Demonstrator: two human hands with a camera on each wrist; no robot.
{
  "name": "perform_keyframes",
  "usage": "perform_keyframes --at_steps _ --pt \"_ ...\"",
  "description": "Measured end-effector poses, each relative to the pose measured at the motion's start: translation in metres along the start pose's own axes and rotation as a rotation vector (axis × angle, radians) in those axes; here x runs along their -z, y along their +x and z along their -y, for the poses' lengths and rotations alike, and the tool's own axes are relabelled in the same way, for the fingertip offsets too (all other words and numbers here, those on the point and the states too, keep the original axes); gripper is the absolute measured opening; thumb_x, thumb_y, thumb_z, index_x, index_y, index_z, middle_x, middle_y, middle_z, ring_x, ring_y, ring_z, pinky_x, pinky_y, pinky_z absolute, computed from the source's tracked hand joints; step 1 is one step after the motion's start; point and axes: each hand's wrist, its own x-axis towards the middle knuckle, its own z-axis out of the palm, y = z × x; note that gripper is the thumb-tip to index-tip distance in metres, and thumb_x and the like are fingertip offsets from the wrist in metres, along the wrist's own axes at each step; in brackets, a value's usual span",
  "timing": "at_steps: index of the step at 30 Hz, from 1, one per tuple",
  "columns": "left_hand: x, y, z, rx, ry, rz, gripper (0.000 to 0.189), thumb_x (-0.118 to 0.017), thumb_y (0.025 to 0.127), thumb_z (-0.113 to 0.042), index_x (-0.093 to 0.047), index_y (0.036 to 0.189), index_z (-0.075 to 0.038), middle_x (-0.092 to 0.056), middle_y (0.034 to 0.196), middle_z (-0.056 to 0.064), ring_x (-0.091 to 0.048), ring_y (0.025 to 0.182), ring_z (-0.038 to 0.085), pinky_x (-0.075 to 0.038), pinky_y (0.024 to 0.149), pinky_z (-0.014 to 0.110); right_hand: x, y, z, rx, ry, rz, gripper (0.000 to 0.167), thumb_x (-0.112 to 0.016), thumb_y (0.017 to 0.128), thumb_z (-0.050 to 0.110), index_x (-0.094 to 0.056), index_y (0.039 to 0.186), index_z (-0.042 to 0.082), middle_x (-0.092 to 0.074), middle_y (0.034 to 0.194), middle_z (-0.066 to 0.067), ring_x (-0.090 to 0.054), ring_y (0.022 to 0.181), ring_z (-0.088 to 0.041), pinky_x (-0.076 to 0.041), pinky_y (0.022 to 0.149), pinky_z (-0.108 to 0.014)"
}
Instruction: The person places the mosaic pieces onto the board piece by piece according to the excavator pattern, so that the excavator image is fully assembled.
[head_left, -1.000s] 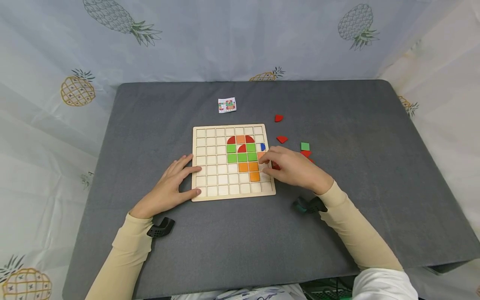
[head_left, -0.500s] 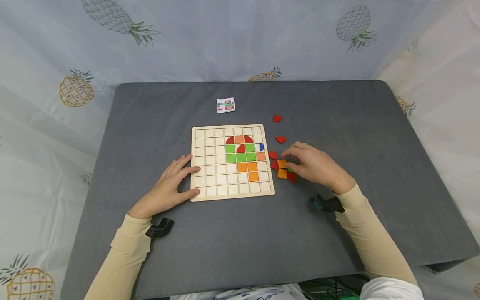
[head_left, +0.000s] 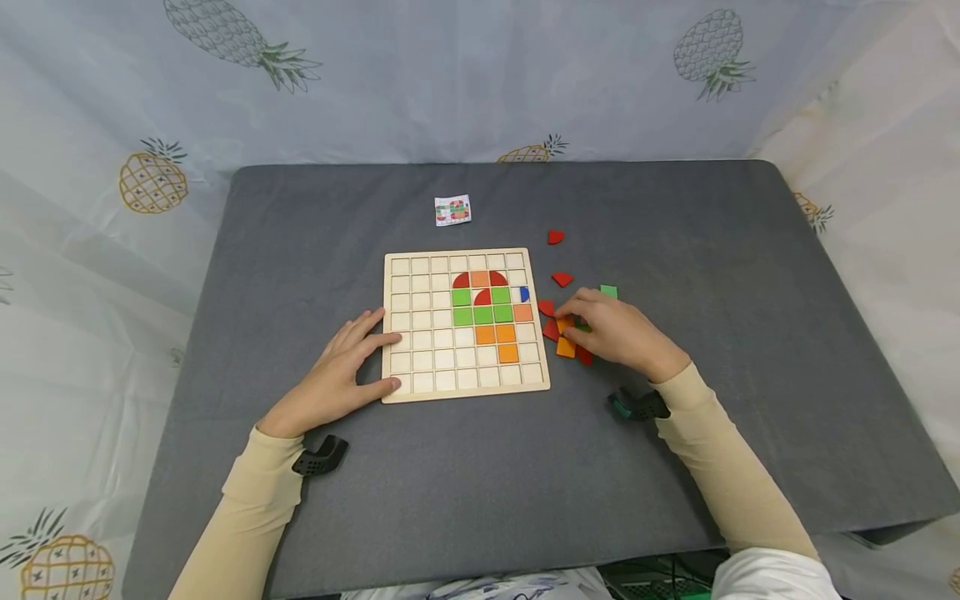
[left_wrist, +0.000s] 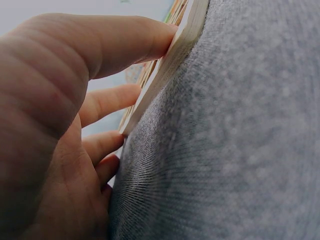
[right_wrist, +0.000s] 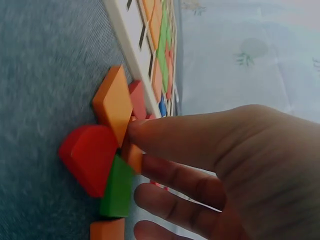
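A wooden grid board (head_left: pixel 424 362) carries green, orange, red and blue tiles on its right half. My left hand (head_left: pixel 330 375) rests on the board's left edge, fingers spread; in the left wrist view the thumb (left_wrist: pixel 145 40) touches the board's rim. Beside the board's right edge, my right hand (head_left: pixel 618 332) reaches into a cluster of loose tiles. Its thumb and index finger pinch an orange square tile (right_wrist: pixel 131 157), partly covered by the thumb. Around it lie another orange square (right_wrist: pixel 112 102), a red rounded piece (right_wrist: pixel 90 155) and a green tile (right_wrist: pixel 118 192).
A small printed pattern card (head_left: pixel 452 211) lies beyond the board. Two red pieces, one farther back (head_left: pixel 556 237) and one nearer (head_left: pixel 562 279), sit right of the board. A green square (head_left: pixel 608 291) shows behind the right hand. The grey cloth-covered table (head_left: pixel 465 483) surrounds everything.
My right hand has left the board's right side, moved right to the loose tiles, then shifted slightly back left onto an orange square. The left hand stays put.
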Motion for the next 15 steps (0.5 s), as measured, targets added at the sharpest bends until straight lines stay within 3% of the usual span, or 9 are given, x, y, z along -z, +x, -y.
perform_keyframes --at_steps 6,15 --pt "-0.0004 0.0002 0.0001 0.002 0.002 0.002 0.067 -0.075 0.091 -0.035 -0.049 0.149 -0.017 -0.013 0.172 0.007 -0.007 0.160 0.033 -0.008 0.125 0.064 0.0004 0.0058 -0.0060 -0.002 -0.040 -0.045 0.029 -0.070 0.096 0.024 -0.072 0.121 0.009 -0.066 0.112 -0.006 -0.055 0.087 -0.019 -0.049 0.070 -0.033" --pt "-0.0003 0.0010 0.0014 0.006 0.003 0.005 0.068 -0.075 0.091 -0.036 -0.048 0.150 -0.017 -0.013 0.172 0.007 -0.006 0.160 0.034 -0.008 0.124 0.065 0.0023 0.0075 -0.0079 -0.008 -0.072 -0.029 0.035 -0.072 0.094 0.022 -0.069 0.125 0.007 -0.066 0.112 -0.008 -0.053 0.089 -0.021 -0.050 0.072 -0.035"
